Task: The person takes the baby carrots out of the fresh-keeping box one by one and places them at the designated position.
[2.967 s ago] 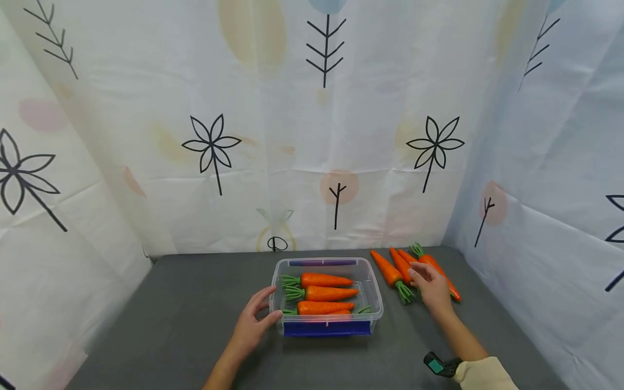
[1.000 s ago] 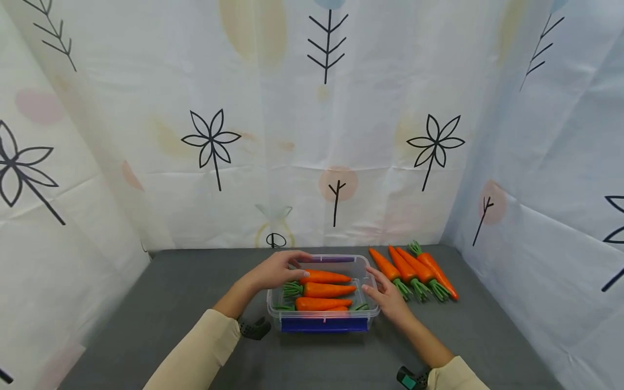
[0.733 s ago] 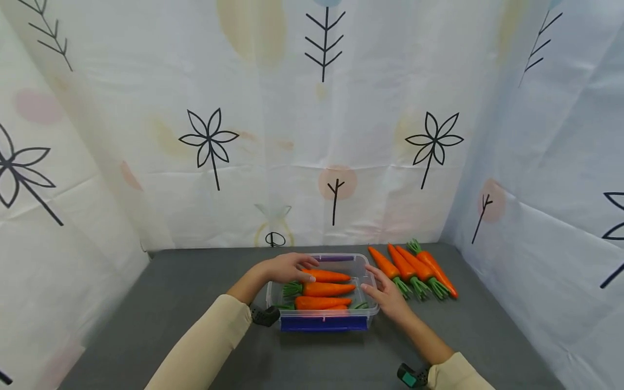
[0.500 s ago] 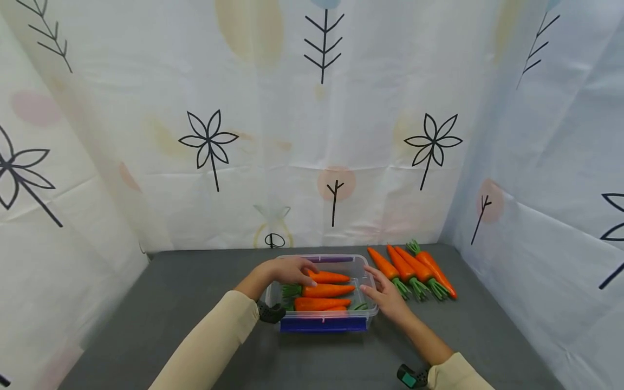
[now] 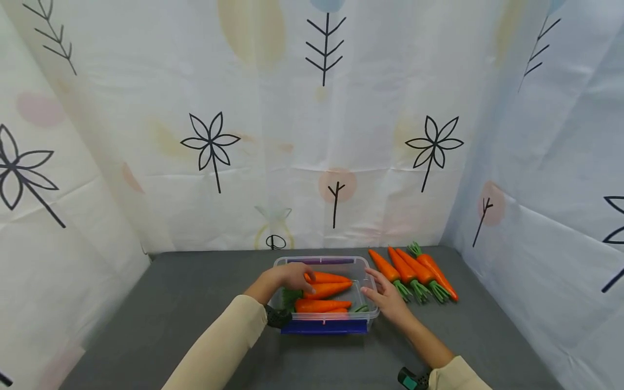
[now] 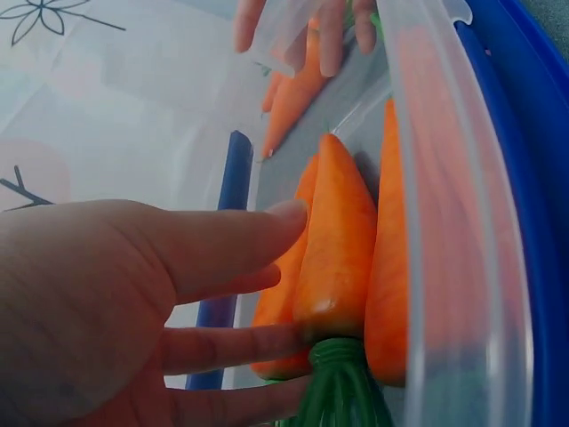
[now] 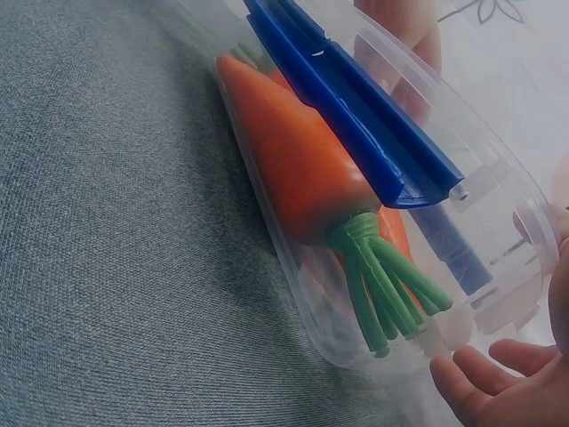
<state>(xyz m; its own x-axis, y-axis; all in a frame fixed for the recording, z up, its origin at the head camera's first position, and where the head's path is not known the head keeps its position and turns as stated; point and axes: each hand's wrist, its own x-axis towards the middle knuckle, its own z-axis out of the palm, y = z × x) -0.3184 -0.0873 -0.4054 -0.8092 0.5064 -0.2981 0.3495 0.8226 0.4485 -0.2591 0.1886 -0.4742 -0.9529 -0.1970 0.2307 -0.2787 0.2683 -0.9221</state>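
Note:
My left hand (image 5: 287,277) reaches over the left side of a clear plastic container (image 5: 326,316). Its fingers touch the middle carrot (image 5: 327,290), which slants against the back carrot (image 5: 333,278). In the left wrist view, the thumb and fingers of my left hand (image 6: 98,302) lie fairly straight beside the carrots' green-stemmed ends. Toward the front wall lies another carrot (image 5: 319,306), with one more mostly hidden by the wall; green stems (image 5: 362,309) show at its right. My right hand (image 5: 387,298) holds the container's right rim, thumb and fingers spread along it.
Several carrots (image 5: 424,273) lie on the grey table (image 5: 209,292) right of the container, mostly with stems toward me. Blue latches (image 5: 324,326) flank the container's front and back. A patterned white curtain (image 5: 273,135) encloses the back and sides.
My right hand went from the loose carrots to the container's right rim. My left hand moved from the left rim into the container, and the middle carrot has turned, its tip shifting backward.

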